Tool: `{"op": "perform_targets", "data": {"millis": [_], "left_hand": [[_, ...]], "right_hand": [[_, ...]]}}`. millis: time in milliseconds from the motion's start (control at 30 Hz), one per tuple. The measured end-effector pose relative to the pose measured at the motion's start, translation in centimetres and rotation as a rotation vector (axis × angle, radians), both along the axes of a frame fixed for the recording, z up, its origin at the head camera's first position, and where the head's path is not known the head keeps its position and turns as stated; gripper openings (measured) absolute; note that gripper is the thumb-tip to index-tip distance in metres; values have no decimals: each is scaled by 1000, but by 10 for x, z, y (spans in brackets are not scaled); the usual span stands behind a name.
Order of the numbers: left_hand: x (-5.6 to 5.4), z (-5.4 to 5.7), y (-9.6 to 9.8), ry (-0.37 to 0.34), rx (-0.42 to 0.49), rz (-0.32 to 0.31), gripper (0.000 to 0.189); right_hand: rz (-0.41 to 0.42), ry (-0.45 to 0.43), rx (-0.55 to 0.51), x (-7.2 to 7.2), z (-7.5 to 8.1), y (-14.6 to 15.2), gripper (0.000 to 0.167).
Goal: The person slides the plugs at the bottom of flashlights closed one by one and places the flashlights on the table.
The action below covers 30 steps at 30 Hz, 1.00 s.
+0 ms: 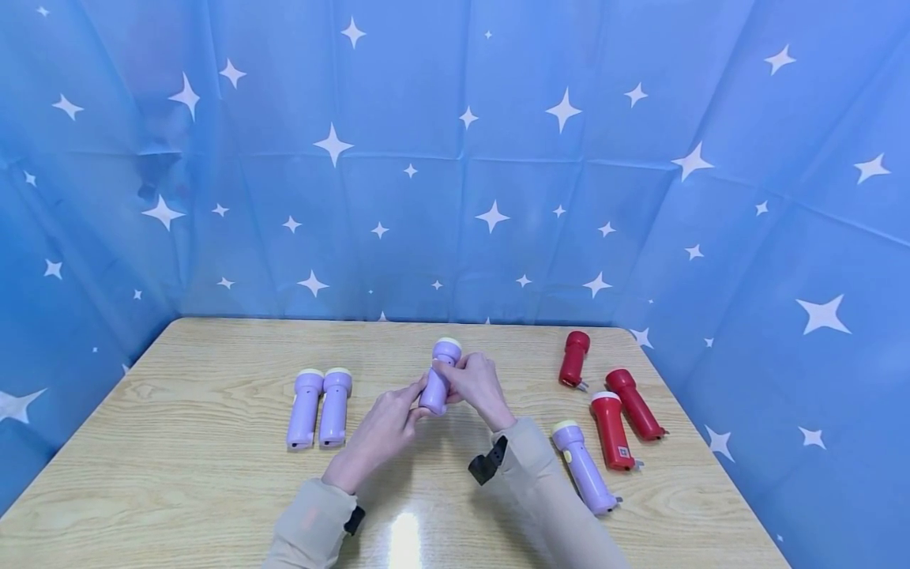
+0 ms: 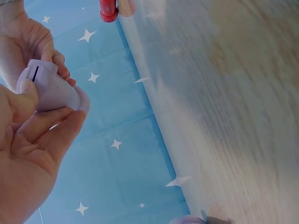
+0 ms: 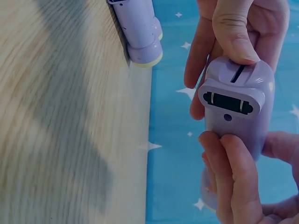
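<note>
A light purple flashlight point(image 1: 435, 389) is held between both hands over the middle of the table, its pale head pointing away. My left hand point(image 1: 384, 424) grips its tail end; in the right wrist view, the left thumb presses beside a narrow slot on the flashlight point(image 3: 244, 129). My right hand point(image 1: 480, 387) pinches the body from the other side. The tail shows a dark recess with two thin metal strips and a small round hole. Two more purple flashlights, a left one point(image 1: 304, 412) and a right one point(image 1: 334, 411), lie side by side on the left.
Toward the right of the wooden table point(image 1: 213, 490) lie a purple flashlight point(image 1: 587, 472) with prongs out, a red flashlight point(image 1: 611, 431) with a white rim, and two other red ones, one nearer point(image 1: 640, 407), one farther point(image 1: 573, 360). A starred blue curtain point(image 1: 426, 261) hangs behind.
</note>
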<state>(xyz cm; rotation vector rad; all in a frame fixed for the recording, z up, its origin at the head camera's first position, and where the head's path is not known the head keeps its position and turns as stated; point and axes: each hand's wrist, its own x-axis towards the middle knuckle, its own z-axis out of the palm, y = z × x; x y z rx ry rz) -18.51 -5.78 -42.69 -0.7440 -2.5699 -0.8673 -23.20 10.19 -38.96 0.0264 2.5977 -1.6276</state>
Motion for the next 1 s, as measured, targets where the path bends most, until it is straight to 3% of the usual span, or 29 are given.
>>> {"op": "perform_targets", "data": {"millis": [133,300,367,500,600,833,1000], "left_hand": [[1,2,-6,-65,-4,-11,47],[1,12,-26,-283,-21,-12,52],[1,16,-37,-324,-44,44,55],[-3,17,-62,-281,-146,234,57],[-4,16,-79,-336,-210,320,59],[-2,14,-99,-583,-204,290,64],[-2,12,-98,-583,-212,270,62]], "right_hand": [[6,-3,-31,-1,-4,-2,31],[14,-1,-35,-3,-9,-4,33],[18,-3,-38,-4,-11,-5,33],[24,-14,-44,-6,-14,-8,33],[30,-18,-45,-7,-17,-13,32],[78,-27,-5,-8,-29,-40,32],[119,-26,55,-7,-36,-61,32]]}}
